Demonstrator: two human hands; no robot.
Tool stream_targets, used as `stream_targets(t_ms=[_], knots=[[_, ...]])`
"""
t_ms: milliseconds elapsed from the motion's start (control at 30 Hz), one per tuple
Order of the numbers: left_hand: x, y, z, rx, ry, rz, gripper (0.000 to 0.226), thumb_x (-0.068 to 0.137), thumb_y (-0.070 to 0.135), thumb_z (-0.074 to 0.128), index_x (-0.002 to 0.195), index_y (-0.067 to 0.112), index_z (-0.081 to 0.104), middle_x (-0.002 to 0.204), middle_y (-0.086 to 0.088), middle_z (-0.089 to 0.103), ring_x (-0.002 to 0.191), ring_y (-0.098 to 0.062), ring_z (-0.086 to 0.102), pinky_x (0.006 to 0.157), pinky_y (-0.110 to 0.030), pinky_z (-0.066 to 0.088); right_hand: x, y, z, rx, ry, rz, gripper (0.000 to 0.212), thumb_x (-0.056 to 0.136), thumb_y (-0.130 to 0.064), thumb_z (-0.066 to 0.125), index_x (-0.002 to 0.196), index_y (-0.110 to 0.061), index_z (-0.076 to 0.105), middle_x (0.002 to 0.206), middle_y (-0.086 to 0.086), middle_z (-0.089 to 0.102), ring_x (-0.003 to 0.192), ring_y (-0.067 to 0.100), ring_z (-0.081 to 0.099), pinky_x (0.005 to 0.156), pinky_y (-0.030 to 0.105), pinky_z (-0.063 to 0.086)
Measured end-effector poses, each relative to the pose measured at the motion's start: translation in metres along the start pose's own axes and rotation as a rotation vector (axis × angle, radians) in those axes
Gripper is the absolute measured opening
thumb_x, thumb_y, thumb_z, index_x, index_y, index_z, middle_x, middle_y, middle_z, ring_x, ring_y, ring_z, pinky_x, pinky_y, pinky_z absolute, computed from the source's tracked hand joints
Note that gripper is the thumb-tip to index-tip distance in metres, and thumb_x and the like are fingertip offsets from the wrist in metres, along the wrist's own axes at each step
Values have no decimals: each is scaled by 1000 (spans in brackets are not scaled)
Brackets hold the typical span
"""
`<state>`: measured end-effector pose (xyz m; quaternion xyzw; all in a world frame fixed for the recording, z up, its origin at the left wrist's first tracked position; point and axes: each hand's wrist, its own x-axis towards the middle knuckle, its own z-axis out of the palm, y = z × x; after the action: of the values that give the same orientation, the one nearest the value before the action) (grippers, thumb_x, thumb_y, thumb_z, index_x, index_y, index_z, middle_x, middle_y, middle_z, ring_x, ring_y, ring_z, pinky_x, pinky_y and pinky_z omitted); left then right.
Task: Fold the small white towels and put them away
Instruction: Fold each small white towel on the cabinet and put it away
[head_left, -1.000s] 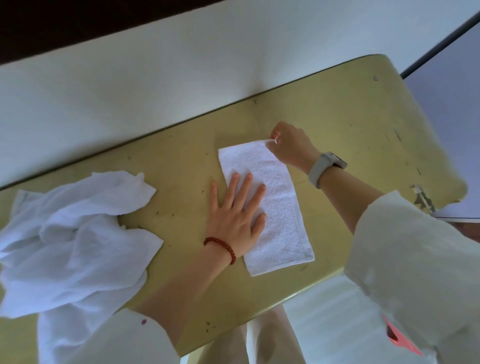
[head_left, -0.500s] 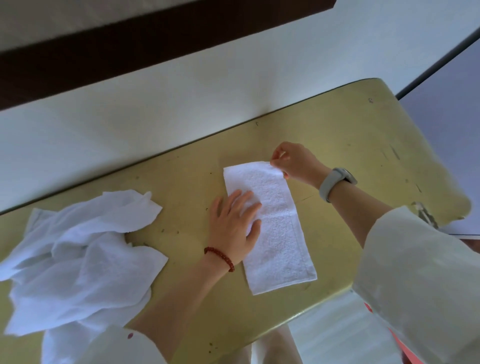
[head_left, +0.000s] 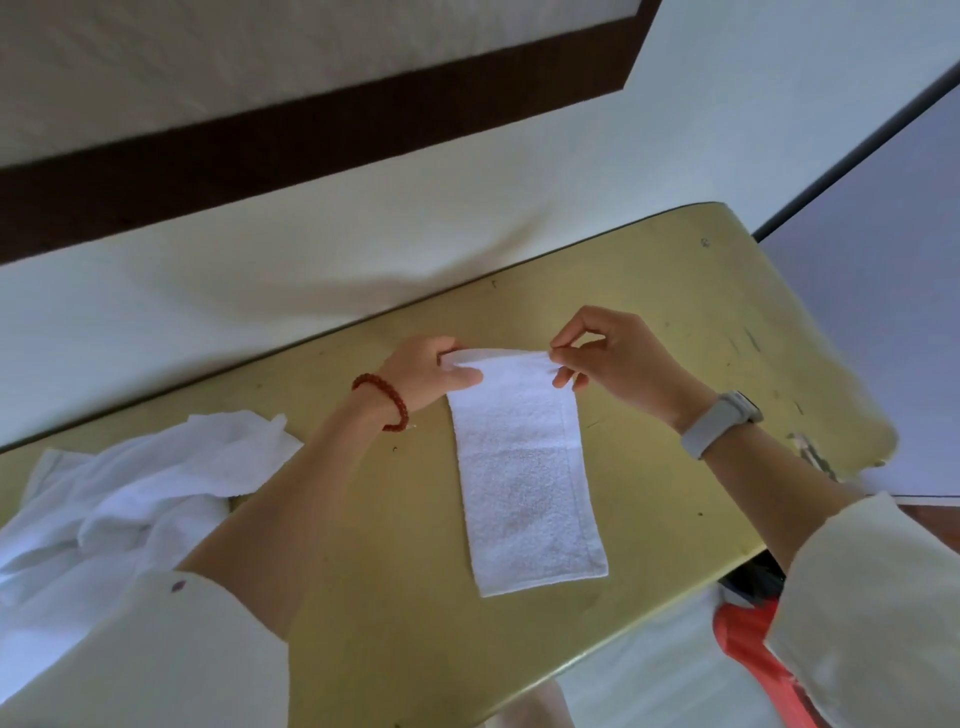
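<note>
A small white towel (head_left: 524, 478), folded into a long narrow strip, lies lengthwise on the olive-yellow table (head_left: 675, 322). My left hand (head_left: 431, 371), with a red bead bracelet at the wrist, pinches the strip's far left corner. My right hand (head_left: 608, 353), with a grey watch on the wrist, pinches the far right corner. The far edge is lifted slightly off the table between the two hands. The near end of the strip lies flat close to the table's front edge.
A heap of crumpled white towels (head_left: 130, 499) covers the table's left part. A white wall with a dark brown band runs behind the table. Something red (head_left: 748, 644) shows below the table's right front edge.
My left hand left the middle of the towel, where it lay flat, and moved to the far left corner to pinch it. My right hand stayed at the far right corner.
</note>
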<state>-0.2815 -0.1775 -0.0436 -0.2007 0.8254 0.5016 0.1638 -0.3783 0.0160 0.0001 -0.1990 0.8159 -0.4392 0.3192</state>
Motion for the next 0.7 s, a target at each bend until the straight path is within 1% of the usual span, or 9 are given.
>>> stream_targets(t_ms=[33, 100, 167, 233, 333, 400, 467, 600, 700], knots=[[0, 4, -1, -11, 30, 32, 10, 82, 22, 64, 75, 24, 58, 64, 5, 51, 59, -10, 47, 53, -14, 34, -1, 0, -3, -2, 13, 0, 12, 85, -2, 60, 76, -10, 58, 75, 4, 63, 53, 3, 64, 50, 12, 46], [0, 13, -2, 66, 131, 106, 12, 81, 20, 65, 72, 19, 58, 57, 8, 45, 52, -6, 40, 47, -11, 29, -2, 1, -9, 5, 56, -12, 10, 85, -2, 59, 83, -11, 61, 79, 3, 62, 57, 5, 65, 51, 12, 47], [-2, 24, -2, 162, 262, 189, 8, 81, 21, 65, 77, 21, 58, 61, 12, 48, 56, -1, 42, 50, -8, 29, -3, 1, -14, 24, 110, -35, 16, 85, -2, 59, 98, -9, 64, 82, 0, 60, 64, 9, 66, 54, 14, 51], [-5, 33, -1, 216, 375, 268, 3, 81, 20, 65, 83, 20, 62, 72, 11, 51, 61, -2, 45, 55, -9, 30, -5, 1, -15, -2, 165, -73, 24, 86, -4, 58, 109, -9, 63, 85, -3, 56, 65, 7, 64, 55, 15, 52], [-17, 31, 8, 233, 466, 346, 6, 81, 15, 65, 86, 14, 66, 80, 8, 54, 64, -7, 47, 59, -14, 31, -19, 9, -9, -103, 232, -158, 21, 87, -5, 58, 106, -10, 66, 86, -7, 51, 63, 2, 60, 52, 13, 49], [-31, 18, 22, 240, 473, 403, 5, 79, 9, 66, 83, 11, 65, 79, 4, 57, 63, -3, 45, 61, -8, 34, -34, 22, -1, -223, 267, -275, 16, 86, -3, 60, 98, -7, 69, 85, -6, 50, 63, 5, 56, 58, 11, 47], [-44, -3, 38, 257, 436, 456, 5, 77, 7, 65, 80, 10, 63, 79, 0, 60, 68, -4, 47, 65, -3, 35, -49, 40, 11, -332, 280, -386, 13, 84, -4, 61, 93, -6, 69, 86, -6, 49, 65, 10, 54, 60, 16, 48], [-65, -39, 65, 291, 342, 482, 16, 78, 24, 52, 82, 13, 63, 88, 1, 63, 75, -6, 53, 65, -15, 44, -72, 71, 34, -440, 259, -445, 12, 84, -12, 55, 89, -9, 65, 86, 0, 52, 59, 8, 47, 49, 34, 51], [-73, -53, 76, 357, 389, 540, 18, 79, 21, 51, 80, 11, 67, 88, -1, 68, 79, -8, 54, 66, -20, 45, -83, 87, 47, -460, 243, -461, 10, 83, -13, 48, 88, -15, 57, 86, 6, 54, 54, 19, 50, 43, 35, 48]])
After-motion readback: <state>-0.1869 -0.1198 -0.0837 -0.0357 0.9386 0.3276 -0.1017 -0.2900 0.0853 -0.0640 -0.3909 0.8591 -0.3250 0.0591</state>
